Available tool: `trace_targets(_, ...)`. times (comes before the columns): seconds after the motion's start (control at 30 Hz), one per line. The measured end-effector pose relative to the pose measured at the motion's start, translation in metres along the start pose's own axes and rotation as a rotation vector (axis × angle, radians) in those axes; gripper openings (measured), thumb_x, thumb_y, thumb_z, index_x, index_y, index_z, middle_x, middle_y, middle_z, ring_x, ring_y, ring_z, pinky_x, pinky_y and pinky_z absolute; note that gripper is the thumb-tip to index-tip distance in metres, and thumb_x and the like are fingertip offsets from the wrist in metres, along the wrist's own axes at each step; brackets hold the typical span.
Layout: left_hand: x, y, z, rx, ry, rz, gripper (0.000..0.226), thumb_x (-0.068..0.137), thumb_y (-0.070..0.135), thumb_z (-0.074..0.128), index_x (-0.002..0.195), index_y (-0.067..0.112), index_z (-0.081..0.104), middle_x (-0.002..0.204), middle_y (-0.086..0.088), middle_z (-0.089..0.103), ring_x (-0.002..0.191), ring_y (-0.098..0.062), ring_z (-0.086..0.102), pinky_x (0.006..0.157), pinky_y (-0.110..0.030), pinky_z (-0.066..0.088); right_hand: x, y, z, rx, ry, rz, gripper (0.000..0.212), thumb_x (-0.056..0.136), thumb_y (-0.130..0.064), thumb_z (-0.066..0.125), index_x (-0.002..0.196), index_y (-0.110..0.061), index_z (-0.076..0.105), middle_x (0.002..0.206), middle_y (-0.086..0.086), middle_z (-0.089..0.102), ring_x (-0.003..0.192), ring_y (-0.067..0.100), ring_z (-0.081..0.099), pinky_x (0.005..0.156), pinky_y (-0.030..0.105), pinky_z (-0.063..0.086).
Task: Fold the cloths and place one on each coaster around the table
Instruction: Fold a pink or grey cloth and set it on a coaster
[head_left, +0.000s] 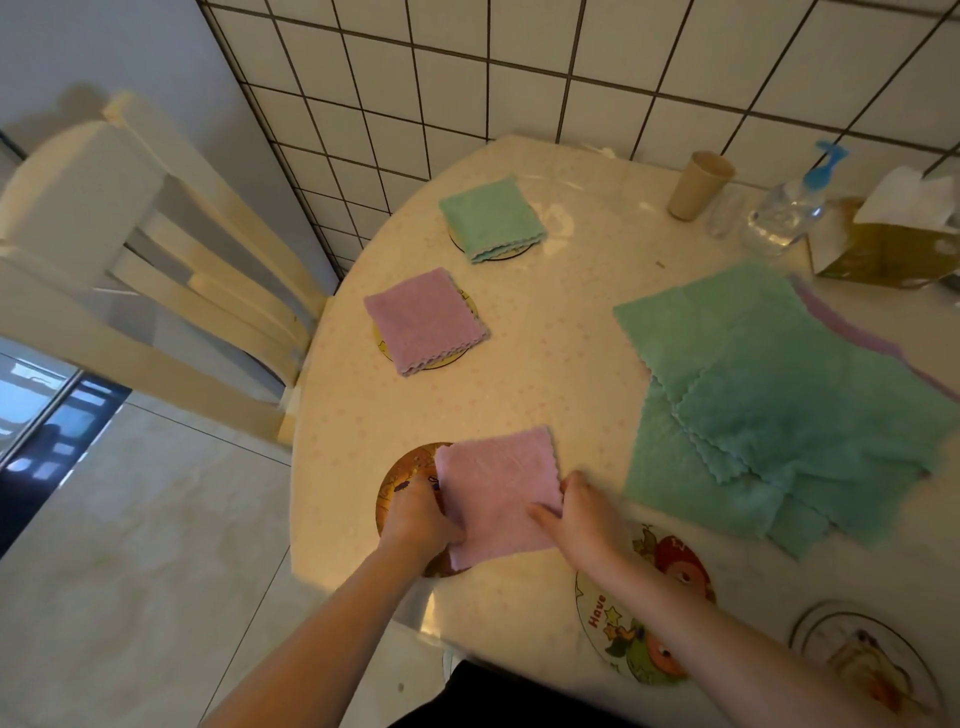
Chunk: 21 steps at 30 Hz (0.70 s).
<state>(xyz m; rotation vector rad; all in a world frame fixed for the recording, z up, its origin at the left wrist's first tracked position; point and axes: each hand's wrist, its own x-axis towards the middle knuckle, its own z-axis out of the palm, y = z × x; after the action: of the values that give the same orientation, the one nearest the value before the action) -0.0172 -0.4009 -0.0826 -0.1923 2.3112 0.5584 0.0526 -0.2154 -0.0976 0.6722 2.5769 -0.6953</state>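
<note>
A folded pink cloth (498, 488) lies partly over a brown round coaster (408, 475) at the table's near left edge. My left hand (418, 519) grips the cloth's left edge, and my right hand (584, 512) pinches its right edge. Farther back, another folded pink cloth (423, 319) sits on a yellow coaster (382, 340), and a folded green cloth (491, 215) covers a coaster (511, 253). Two bare coasters lie near me: a cartoon one (608, 623) under my right forearm and a pale one (862, 654). Unfolded green cloths (779, 395) are stacked at the right over a pink cloth (852, 332).
A beige cup (698, 184), a clear glass (724, 213), a pump bottle (789, 208) and a tissue box (891, 239) stand at the back right by the tiled wall. A cream chair (171, 291) stands left of the round table (545, 364).
</note>
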Motion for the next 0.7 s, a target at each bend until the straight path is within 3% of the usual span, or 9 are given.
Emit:
trace_targets(0.1,0.009,0.013,-0.006,-0.185,0.021,-0.059,0.041,0.074,0.037,0.075,0.100,0.011,0.057,0.080,0.001,0.059,0.070,-0.011,0.055,0.051,-0.023,0.039,0.000,-0.004,0.000,0.028,0.008,0.006,0.035,0.086,-0.047,0.060,0.092,-0.016,0.043,0.079,-0.006,0.055,0.061,0.007,0.053,0.044,0.022,0.033)
trace_targets(0.17,0.012,0.018,-0.005,-0.222,0.058,-0.043,0.034,0.080,0.036,0.072,0.098,0.012,0.056,0.076,0.001,0.058,0.066,-0.010,0.054,0.049,-0.023,0.038,0.001,-0.006,0.001,0.049,0.001,0.023,0.037,0.085,-0.046,0.061,0.094,-0.015,0.043,0.082,-0.004,0.058,0.066,0.011,0.057,0.046,0.024,0.038)
trace_targets(0.3,0.011,0.012,0.003,-0.379,0.048,-0.008,0.022,0.085,0.028,0.066,0.098,0.012,0.062,0.089,-0.004,0.066,0.080,-0.018,0.062,0.071,-0.035,0.055,0.003,-0.005,0.002,0.085,-0.084,0.073,0.040,0.084,-0.049,0.060,0.094,-0.013,0.047,0.079,-0.003,0.058,0.067,0.013,0.058,0.052,0.027,0.044)
trace_targets(0.5,-0.008,-0.017,-0.006,-0.923,-0.118,0.053,0.025,0.085,0.022,0.069,0.099,0.006,0.057,0.109,-0.020,0.065,0.100,-0.037,0.064,0.085,-0.057,0.054,-0.005,-0.010,0.004,0.180,-0.159,0.010,0.029,0.086,-0.039,0.061,0.070,-0.019,0.048,0.067,-0.006,0.052,0.057,0.007,0.048,0.048,0.021,0.035)
trace_targets(0.63,-0.020,-0.038,-0.016,-1.192,-0.106,0.066,0.023,0.091,0.011,0.063,0.111,0.006,0.053,0.108,-0.016,0.064,0.101,-0.032,0.064,0.081,-0.047,0.056,-0.012,-0.029,0.005,0.396,-0.086,-0.039,0.018,0.086,-0.029,0.060,0.084,-0.013,0.051,0.075,-0.003,0.053,0.063,0.008,0.048,0.051,0.020,0.036)
trace_targets(0.7,-0.020,-0.053,-0.016,-1.230,-0.054,0.026,0.022,0.092,0.013,0.061,0.111,0.007,0.052,0.106,-0.013,0.064,0.101,-0.031,0.063,0.086,-0.051,0.054,-0.013,-0.038,0.010,0.430,-0.095,-0.048,0.018,0.087,-0.025,0.058,0.093,-0.011,0.050,0.081,-0.002,0.053,0.067,0.010,0.049,0.053,0.020,0.037)
